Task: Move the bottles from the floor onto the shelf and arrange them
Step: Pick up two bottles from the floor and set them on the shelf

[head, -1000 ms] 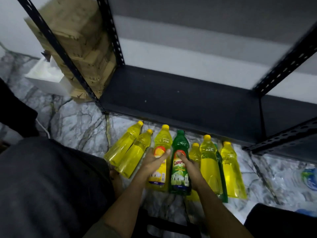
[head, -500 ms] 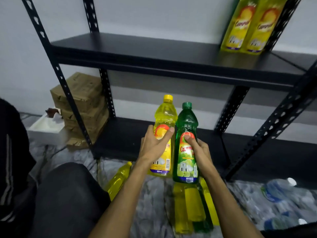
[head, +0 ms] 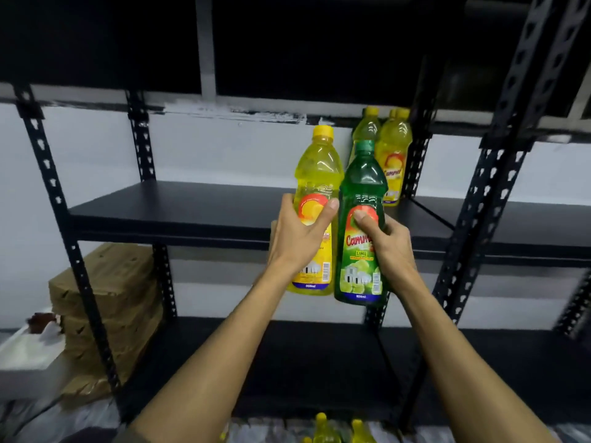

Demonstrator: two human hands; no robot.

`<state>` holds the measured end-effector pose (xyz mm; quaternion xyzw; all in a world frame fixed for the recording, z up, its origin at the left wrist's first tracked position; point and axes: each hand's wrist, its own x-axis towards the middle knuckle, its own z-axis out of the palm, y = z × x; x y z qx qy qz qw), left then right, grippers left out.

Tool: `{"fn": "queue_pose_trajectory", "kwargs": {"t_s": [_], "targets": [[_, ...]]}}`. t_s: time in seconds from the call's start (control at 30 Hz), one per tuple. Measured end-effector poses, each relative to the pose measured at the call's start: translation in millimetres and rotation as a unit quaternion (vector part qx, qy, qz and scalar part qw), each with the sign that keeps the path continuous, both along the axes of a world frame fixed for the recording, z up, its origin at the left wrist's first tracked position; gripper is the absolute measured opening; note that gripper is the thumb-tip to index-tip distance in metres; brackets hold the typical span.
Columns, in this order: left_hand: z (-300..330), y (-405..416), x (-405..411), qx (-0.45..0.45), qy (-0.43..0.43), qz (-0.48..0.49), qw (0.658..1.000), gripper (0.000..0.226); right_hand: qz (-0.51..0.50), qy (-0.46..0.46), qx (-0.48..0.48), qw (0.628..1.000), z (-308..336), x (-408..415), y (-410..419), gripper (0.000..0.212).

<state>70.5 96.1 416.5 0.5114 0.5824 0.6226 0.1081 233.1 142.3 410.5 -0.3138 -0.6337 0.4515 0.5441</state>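
Both bottles are higher than half a second ago, now level with the middle shelf (head: 179, 209) instead of the bottom one. Left hand (head: 297, 238) grips the yellow bottle (head: 315, 187); right hand (head: 388, 247) grips the green bottle (head: 361, 193) just beside it, both upright, near of the shelf's front edge. Shelf surface open to the left; yellow bottles (head: 391, 148) stand at far right. More bottles (head: 323, 431) remain on the floor.

yellow bottle (head: 316, 174) and green bottle (head: 363, 183): translucent glossy plastic, ribbed opaque caps, glossy printed labels. Shelf board (head: 179, 206): matt black, smooth. Uprights (head: 48, 174): black painted perforated metal. Boxes (head: 108, 302): plain brown cardboard, matt. Wall (head: 224, 155): white matt paint.
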Motion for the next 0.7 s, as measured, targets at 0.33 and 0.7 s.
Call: {"fn": "queue_pose_trajectory", "kwargs": {"t_s": [0.33, 0.7], "targets": [[57.0, 114.6, 31.6, 0.051, 0.006, -0.062, 0.997, 0.067, -0.068, 0.005, 0.108, 0.992, 69.0, 28.7, 102.4, 0.055], [33.4, 222.8, 33.3, -0.012, 0.006, -0.102, 0.995, 0.074, -0.040, 0.021, 0.033, 0.998, 44.0, 46.7, 208.2, 0.053]]}}
